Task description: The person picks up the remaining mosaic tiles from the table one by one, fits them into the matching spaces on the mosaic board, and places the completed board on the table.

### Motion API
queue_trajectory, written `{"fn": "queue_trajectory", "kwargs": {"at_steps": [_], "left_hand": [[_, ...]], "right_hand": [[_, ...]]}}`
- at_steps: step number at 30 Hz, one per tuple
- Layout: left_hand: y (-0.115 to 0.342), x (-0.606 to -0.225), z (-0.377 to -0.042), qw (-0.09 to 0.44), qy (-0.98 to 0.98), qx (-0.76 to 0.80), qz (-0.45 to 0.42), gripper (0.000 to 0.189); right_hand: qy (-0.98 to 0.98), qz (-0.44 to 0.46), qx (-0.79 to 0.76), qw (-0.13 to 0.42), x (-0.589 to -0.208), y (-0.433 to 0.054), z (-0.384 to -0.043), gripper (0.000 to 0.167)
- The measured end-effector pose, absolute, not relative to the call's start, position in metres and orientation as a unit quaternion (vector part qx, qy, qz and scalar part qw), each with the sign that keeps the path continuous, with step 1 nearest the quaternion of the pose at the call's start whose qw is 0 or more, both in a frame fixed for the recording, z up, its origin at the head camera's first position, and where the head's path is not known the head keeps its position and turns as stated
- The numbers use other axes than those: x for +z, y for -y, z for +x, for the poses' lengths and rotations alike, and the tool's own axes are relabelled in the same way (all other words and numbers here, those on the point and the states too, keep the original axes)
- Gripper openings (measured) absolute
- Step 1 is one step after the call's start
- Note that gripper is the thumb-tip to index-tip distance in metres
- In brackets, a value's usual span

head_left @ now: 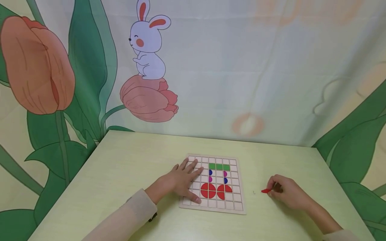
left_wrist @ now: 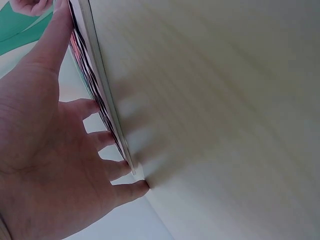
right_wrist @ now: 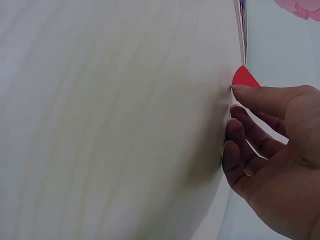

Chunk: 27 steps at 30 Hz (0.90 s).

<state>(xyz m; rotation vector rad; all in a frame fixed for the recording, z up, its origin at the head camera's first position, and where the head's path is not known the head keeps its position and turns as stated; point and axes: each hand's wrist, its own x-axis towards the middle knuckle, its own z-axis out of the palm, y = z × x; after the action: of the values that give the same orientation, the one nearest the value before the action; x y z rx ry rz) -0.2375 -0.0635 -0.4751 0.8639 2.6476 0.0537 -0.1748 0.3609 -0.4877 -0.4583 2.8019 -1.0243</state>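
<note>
A square wooden grid board (head_left: 238,204) lies on the table, with coloured tiles in several of its cells. My left hand (head_left: 183,179) rests on the board's left side with fingers spread; in the left wrist view the fingertips (left_wrist: 120,170) reach the board's edge. On the board are a green strip (head_left: 219,166), small blue and pink half-rounds, a full red circle (head_left: 208,190) and a red circle (head_left: 224,190) lacking its lower right quarter. Right of the board, my right hand (head_left: 286,191) pinches a red quarter-circle tile (right_wrist: 244,77) between thumb and fingers, close over the table.
The pale wooden table (head_left: 144,150) extends around the board. A curtain (head_left: 211,67) printed with a rabbit and tulips hangs behind the table's far edge. A faint small mark (head_left: 254,192) shows on the table between board and right hand.
</note>
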Motion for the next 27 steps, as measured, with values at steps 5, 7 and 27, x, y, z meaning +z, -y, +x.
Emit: {"fn": "queue_trajectory", "kwargs": {"at_steps": [5,7,27], "left_hand": [[0.064,-0.475,-0.237,0.178,-0.935,0.019,0.305,0.124],[0.065,-0.475,-0.236,0.178,-0.935,0.020,0.306,0.123],[0.066,-0.473,-0.235,0.175,-0.935,0.025,0.307,0.124]], "right_hand": [[-0.920,-0.171,-0.348,0.062,-0.486,-0.352,-0.176,0.020],[-0.917,-0.175,-0.352,0.061,-0.483,-0.345,-0.177,0.020],[-0.886,-0.255,-0.368,0.118,-0.483,-0.244,-0.185,0.010]]}}
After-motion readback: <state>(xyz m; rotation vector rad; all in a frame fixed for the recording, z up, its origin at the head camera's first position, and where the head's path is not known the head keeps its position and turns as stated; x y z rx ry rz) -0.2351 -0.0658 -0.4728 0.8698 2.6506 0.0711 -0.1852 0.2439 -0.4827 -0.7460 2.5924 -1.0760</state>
